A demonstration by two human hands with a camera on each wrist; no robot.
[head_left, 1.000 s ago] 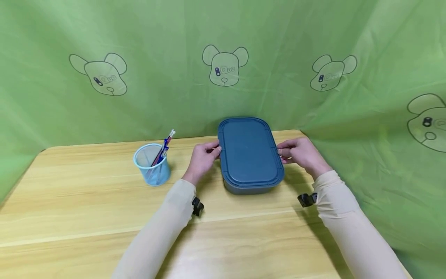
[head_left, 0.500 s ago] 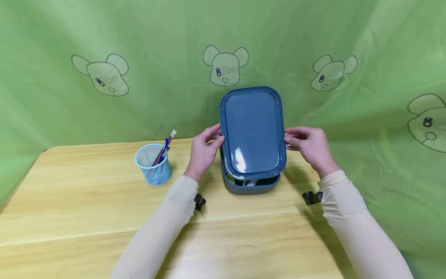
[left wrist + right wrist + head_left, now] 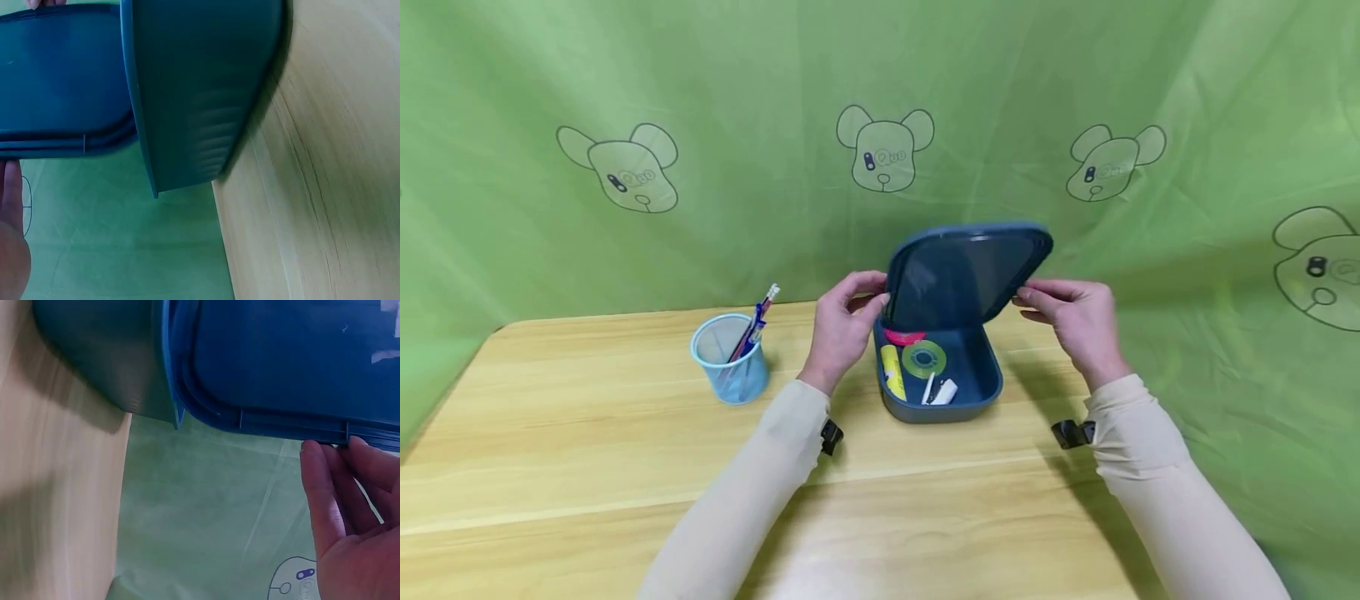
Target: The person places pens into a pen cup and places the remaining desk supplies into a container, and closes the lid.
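Both hands hold a dark blue lid (image 3: 962, 275) by its two long sides, tilted up over the far half of a matching blue box (image 3: 943, 412). My left hand (image 3: 842, 325) pinches the left edge, my right hand (image 3: 1075, 321) the right edge. In the right wrist view the thumb and fingertips (image 3: 312, 450) meet at the lid's rim. Inside the box lie a yellow tube-like item (image 3: 892, 372), a roll of greenish tape (image 3: 923, 359), a pink-red item (image 3: 904, 337) and small white items (image 3: 943, 392). The lid hides the box's far end.
A light blue mesh pen cup (image 3: 730, 367) holding pens and a pencil (image 3: 767, 300) stands left of the box on the wooden table (image 3: 587, 467). A green curtain (image 3: 737, 208) with mouse-like drawings hangs behind and to the right.
The lid has come up off the box and tipped, so its underside now faces the camera. The box's contents have come into view. Both hands rose with the lid.
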